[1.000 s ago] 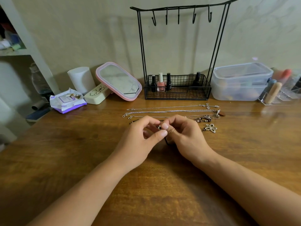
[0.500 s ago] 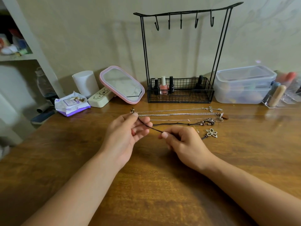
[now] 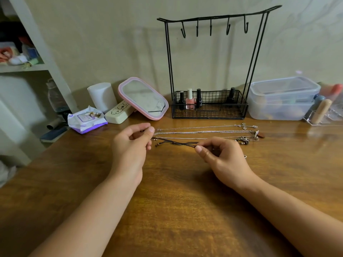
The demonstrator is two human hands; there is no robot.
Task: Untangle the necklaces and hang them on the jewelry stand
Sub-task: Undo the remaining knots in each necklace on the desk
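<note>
Your table (image 3: 167, 210) carries the stand (image 3: 209, 71) beyond both hands, hooks bare. Your left hand (image 3: 131, 145) and right hand (image 3: 222, 156) each pinch an end of the black cord (image 3: 178, 143), stretched between them; silver chains (image 3: 204, 131) lie just beyond.

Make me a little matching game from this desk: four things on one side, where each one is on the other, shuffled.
Things:
1. black cord
2. pink polish bottle
3. hooks
4. mirror

Places or states:
A. bare, nothing hanging
B. stretched between both hands
C. left of the stand, leaning back
D. in the wire basket

Pairs: 1-B, 2-D, 3-A, 4-C
</note>
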